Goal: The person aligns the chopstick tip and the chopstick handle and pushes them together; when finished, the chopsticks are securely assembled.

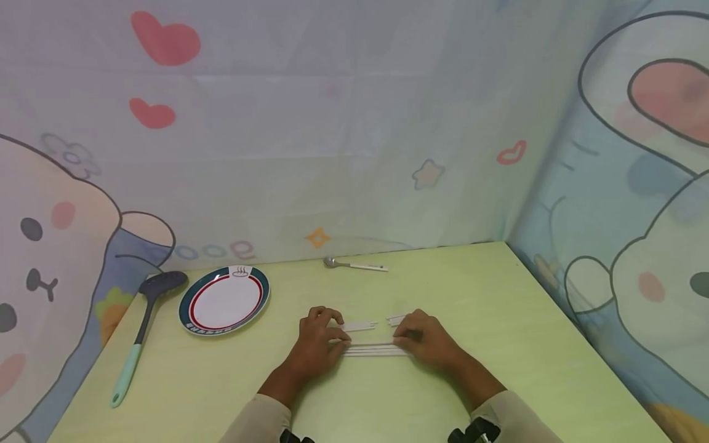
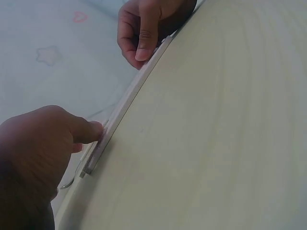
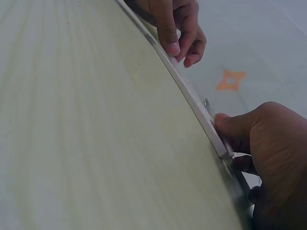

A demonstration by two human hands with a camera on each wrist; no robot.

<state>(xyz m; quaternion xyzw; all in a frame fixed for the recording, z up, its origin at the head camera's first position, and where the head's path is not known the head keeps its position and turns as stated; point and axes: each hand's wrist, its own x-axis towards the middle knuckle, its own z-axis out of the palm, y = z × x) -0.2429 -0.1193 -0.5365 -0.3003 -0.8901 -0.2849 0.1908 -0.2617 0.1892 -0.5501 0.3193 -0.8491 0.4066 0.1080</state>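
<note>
Several thin white sticks (image 1: 375, 354) lie side by side on the table in front of me, running left to right. My left hand (image 1: 320, 341) pinches a stick at the left end of this row between thumb and fingers. At the other end, my right hand (image 1: 431, 341) pinches with bent fingers. Both thumbs press close to the pale stick edge (image 2: 122, 103) in the left wrist view. Behind the row, more white stick ends (image 1: 360, 326) show beside my left hand, and others (image 1: 396, 320) are partly hidden by my right hand.
A white plate (image 1: 227, 301) with a dark green rim sits at the back left. Left of it lies a black kitchen utensil (image 1: 146, 311) with a mint handle. A small spoon (image 1: 360, 266) rests near the table's back edge, by the printed cloth wall (image 1: 343, 135).
</note>
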